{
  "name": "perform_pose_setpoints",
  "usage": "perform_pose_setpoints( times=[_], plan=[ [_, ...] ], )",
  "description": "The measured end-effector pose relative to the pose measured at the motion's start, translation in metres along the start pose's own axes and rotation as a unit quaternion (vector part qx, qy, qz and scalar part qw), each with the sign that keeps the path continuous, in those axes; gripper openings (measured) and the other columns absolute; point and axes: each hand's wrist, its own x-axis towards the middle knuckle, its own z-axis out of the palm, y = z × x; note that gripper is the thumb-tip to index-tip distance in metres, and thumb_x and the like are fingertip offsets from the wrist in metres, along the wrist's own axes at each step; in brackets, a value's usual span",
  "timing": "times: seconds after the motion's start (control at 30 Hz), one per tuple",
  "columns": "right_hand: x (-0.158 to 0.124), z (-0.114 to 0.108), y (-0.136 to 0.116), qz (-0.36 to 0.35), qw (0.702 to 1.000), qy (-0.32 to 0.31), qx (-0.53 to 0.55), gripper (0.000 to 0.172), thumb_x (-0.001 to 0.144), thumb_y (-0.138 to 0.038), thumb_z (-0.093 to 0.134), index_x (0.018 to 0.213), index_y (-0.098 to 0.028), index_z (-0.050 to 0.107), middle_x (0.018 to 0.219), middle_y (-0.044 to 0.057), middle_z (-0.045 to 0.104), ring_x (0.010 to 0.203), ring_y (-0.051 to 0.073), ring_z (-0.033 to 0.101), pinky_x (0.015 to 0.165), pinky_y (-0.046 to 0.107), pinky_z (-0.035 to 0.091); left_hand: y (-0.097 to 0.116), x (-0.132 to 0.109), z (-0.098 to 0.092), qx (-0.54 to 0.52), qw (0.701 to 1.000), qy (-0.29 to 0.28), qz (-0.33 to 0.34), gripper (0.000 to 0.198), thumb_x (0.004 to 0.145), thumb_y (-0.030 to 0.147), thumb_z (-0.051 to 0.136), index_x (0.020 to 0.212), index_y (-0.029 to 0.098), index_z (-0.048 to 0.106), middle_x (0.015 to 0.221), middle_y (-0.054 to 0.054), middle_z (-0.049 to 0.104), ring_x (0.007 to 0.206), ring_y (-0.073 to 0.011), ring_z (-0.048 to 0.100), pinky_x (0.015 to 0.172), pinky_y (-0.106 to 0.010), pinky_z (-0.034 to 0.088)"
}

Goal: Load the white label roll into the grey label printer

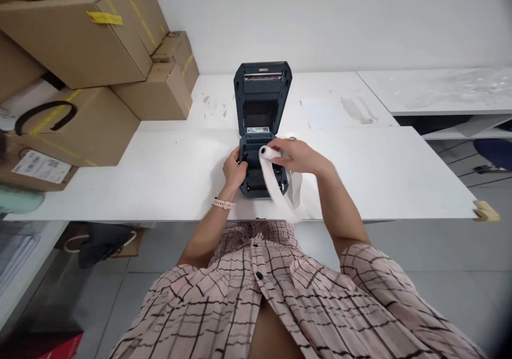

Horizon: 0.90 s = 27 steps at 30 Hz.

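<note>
A dark label printer (pixel 248 187) stands on the white table with its lid (pixel 260 95) raised and its inside exposed. My left hand (pixel 234 168) grips the printer's left side, the thumb reaching over the edge into the bay. My right hand (pixel 298 155) is closed around a white paper roll (pixel 269 153) with a dark core, held over the right part of the open bay. A loose strip of paper (pixel 272 184) hangs from the roll past the printer's front toward the table edge, its end blurred. Another pale strip (pixel 295 188) shows beside the printer's right side.
Cardboard boxes (pixel 120 49) are stacked at the left, with a black curved band (pixel 46 108) on one. A pale sheet (pixel 320 113) lies behind to the right. A wooden piece (pixel 486 210) sits at the table's right front corner. The white wall (pixel 320 23) rises behind.
</note>
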Motion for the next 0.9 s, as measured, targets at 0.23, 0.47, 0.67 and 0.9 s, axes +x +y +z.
perform_pose_setpoints(
  times=[0.23, 0.47, 0.67, 0.9],
  plan=[
    [0.047, 0.053, -0.006, 0.025, 0.964, -0.106, -0.241, 0.035, 0.09, -0.016, 0.061, 0.124, -0.012, 0.069, 0.115, 0.017, 0.078, 0.115, 0.034, 0.068, 0.115, 0.05, 0.035, 0.009, -0.003, 0.0, 0.01, 1.0, 0.0, -0.017, 0.072, 0.077, 0.009, 0.057, 0.148, 0.022, 0.057, 0.148, -0.005, 0.066, 0.139, -0.0256, 0.061, 0.12, -0.04, 0.044],
    [-0.019, 0.06, -0.018, -0.032, 0.996, 0.03, -0.08, 0.032, 0.104, -0.027, 0.047, 0.128, -0.023, 0.068, 0.126, 0.01, 0.075, 0.121, 0.031, 0.067, 0.103, 0.051, 0.054, -0.004, -0.002, 0.005, -0.075, 0.997, -0.011, 0.011, 0.073, 0.076, 0.01, 0.057, 0.148, 0.021, 0.056, 0.15, -0.007, 0.063, 0.14, -0.0268, 0.058, 0.118, -0.04, 0.046],
    [-0.067, 0.096, -0.041, -0.027, 0.995, 0.094, -0.026, 0.036, 0.108, -0.032, 0.045, 0.137, -0.021, 0.063, 0.152, 0.011, 0.061, 0.147, 0.03, 0.052, 0.119, 0.057, 0.047, -0.004, -0.002, 0.008, -0.149, 0.988, -0.039, 0.011, 0.071, 0.075, 0.02, 0.069, 0.145, 0.021, 0.055, 0.146, -0.01, 0.064, 0.136, -0.0301, 0.059, 0.117, -0.044, 0.047],
    [-0.071, 0.092, -0.042, -0.017, 0.995, 0.093, -0.003, 0.03, 0.107, -0.031, 0.048, 0.13, -0.023, 0.065, 0.148, 0.008, 0.065, 0.145, 0.028, 0.055, 0.122, 0.058, 0.043, -0.003, 0.0, 0.005, -0.146, 0.988, -0.044, 0.01, 0.073, 0.073, 0.017, 0.067, 0.144, 0.02, 0.055, 0.146, -0.01, 0.064, 0.136, -0.0297, 0.059, 0.119, -0.046, 0.044]
  ],
)
